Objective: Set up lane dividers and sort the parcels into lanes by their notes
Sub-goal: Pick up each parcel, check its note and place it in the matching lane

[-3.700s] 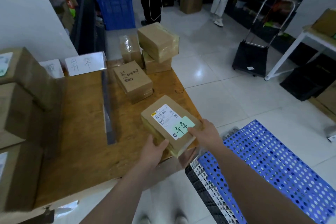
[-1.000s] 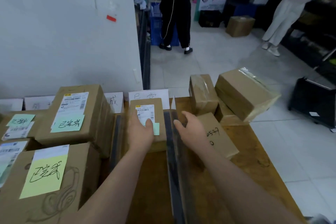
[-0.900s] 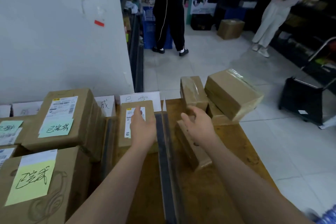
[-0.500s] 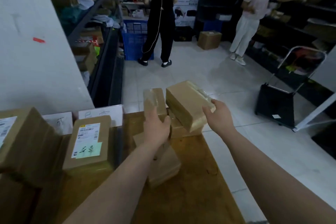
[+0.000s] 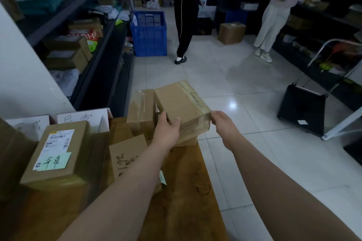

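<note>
A green note (image 5: 54, 161) handwritten 异常 is stuck on the labelled parcel (image 5: 79, 143), whose shipping label (image 5: 58, 140) is printed too small to be read. Behind that parcel, 异常 is written on a white card (image 5: 83, 118), and what seems 成 on the neighbouring card (image 5: 29, 125).

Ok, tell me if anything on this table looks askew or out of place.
The top box sits crooked at the table's far corner, jutting past the smaller box beneath. The left hand and right hand grip it.

Brown parcel (image 5: 181, 103), green note (image 5: 55, 160)
</note>
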### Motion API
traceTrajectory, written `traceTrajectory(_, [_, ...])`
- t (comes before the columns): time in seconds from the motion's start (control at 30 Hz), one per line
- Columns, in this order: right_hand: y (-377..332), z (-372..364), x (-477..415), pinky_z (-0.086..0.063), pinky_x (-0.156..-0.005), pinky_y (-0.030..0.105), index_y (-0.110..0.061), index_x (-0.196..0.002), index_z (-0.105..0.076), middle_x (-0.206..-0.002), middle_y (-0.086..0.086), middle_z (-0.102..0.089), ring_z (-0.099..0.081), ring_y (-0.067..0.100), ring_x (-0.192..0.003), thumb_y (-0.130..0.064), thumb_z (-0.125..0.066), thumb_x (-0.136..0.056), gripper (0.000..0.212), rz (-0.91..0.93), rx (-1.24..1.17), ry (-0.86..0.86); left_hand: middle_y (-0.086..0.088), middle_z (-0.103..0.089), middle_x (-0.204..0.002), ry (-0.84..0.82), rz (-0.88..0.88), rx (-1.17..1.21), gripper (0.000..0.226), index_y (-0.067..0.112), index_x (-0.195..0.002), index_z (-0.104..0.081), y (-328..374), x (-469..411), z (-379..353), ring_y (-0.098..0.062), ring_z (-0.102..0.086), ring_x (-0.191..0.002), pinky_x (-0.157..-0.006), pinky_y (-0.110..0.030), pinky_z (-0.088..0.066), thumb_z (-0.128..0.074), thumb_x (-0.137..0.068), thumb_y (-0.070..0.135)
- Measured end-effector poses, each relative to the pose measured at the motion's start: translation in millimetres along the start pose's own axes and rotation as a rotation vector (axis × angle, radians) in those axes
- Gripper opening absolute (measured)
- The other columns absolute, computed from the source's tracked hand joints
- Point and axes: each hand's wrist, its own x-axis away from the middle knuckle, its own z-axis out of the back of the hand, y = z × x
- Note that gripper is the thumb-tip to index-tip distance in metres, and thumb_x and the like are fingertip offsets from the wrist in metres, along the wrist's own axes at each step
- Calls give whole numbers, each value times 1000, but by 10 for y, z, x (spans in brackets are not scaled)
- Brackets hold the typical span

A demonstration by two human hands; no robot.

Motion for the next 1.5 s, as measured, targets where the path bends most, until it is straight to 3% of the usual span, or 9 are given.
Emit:
traceTrajectory(0.13, [53, 63, 179, -39, -94, 43, -27, -100, -63, -106, -11, -55, -47, 16, -109, -34, -46, -97, 19, -82, -183, -57, 7, -47, -140, 32, 43, 149, 59, 31, -150, -28, -121, 210, 38, -11, -47, -110, -94, -32, -41, -47, -97, 48])
traceTrajectory(0.27, [116, 111, 478, -47, -99, 47, -11, -103, -65, -114, 10, -62, -57, 28, -109, -34, -66, -88, 28, -104, -232, -193, 3, -45, -145, 17, 154, 229, 75, 32, -149, -27, -324, 529, 75, -23, -50, -122, -103, -47, -45, -54, -87, 62])
traceTrajectory(0.5, [155, 56, 973, -54, -89, 36, -21, -126, -45, -120, 3, -56, -60, 22, -108, -35, -89, -49, 90, 25, -237, -271, 0, -49, -139, -71, 237, 392, 140, 23, -149, -31, -442, 1038, 85, -23, -47, -127, -112, -50, -33, -66, -32, 92])
traceTrajectory(0.73, [311, 54, 1566, -53, -93, 43, -23, -131, -56, -122, 3, -65, -64, 21, -109, -41, -76, -75, 63, 75, -395, -281, -3, -58, -133, -264, 178, 478, 116, 30, -143, -40, -575, 1460, 275, -27, -56, -119, -106, -50, -42, -73, -45, 82])
traceTrajectory(0.83, [354, -42, 1884, -52, -94, 38, -30, -128, -60, -124, -3, -65, -62, 15, -113, -44, -47, -97, 36, 91, -436, -288, -2, -71, -113, -322, 236, 539, 75, 32, -120, -57, -715, 1671, 336, -25, -65, -108, -97, -49, -51, -75, -58, 71])
traceTrajectory(0.93, [419, -82, 2195, -52, -88, 28, -35, -123, -63, -124, -10, -63, -59, 8, -114, -32, -44, -101, 29, 100, -299, -163, 7, -75, -102, -331, 259, 582, 39, 43, -104, -59, -932, 1870, 390, -22, -67, -105, -88, -50, -56, -68, -72, 63])
traceTrajectory(1.17, [868, -84, 2881, -59, -67, 31, -35, -121, -56, -118, -2, -60, -71, 17, -88, -41, -78, -75, 51, -69, -266, -1, -2, -70, -118, -446, 336, 636, 41, 27, -129, -56, -1530, 2271, 545, -24, -68, -108, -87, -51, -56, -55, -93, 46])
traceTrajectory(1.33, [1204, -147, 3205, -57, -83, 40, -21, -141, -38, -123, -1, -55, -66, 21, -97, -44, -87, -61, 96, -195, -99, 113, 5, -58, -129, -437, 315, 396, 40, 41, -137, -42, -1776, 2510, 600, -21, -59, -114, -83, -44, -59, -49, -98, 38])
traceTrajectory(1.5, [1392, -170, 3356, -58, -71, 29, -25, -120, -49, -103, -12, -63, -68, 13, -88, -25, -84, -71, 60, -161, -40, 112, 3, -43, -147, -437, 249, 118, 46, 53, -145, -27, -1906, 2652, 537, -24, -45, -130, -106, -51, -42, -39, -101, 45])
